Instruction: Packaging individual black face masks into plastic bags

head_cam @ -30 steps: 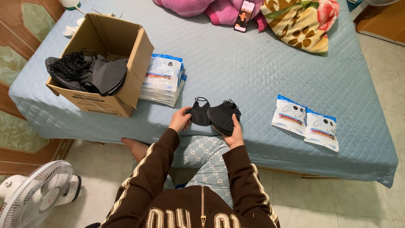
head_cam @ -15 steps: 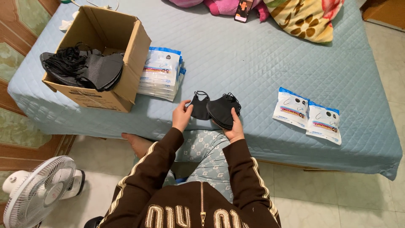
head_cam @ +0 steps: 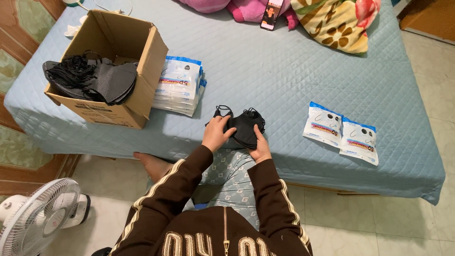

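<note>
Closest in, two brown sleeves with cream stripes reach up from the bottom of the view. The left hand (head_cam: 215, 135) and the right hand (head_cam: 259, 147) both hold a small stack of black face masks (head_cam: 244, 127), soft and folded, right at the near edge of the bed (head_cam: 284, 71). The left fingers curl over the stack's top, and the right hand cups it from below (thin ear loops stick out at 12 o'clock). At 3 o'clock lie two shiny white and blue packets (head_cam: 341, 132), flat and side by side. At 10 o'clock sits a pile of packets (head_cam: 179, 85), leaning on a brown cardboard box (head_cam: 142, 71) full of loose black masks (head_cam: 95, 80). The quilted blue cover looks bumpy. Far off at 1 o'clock is a flowery pillow (head_cam: 336, 23).
</note>
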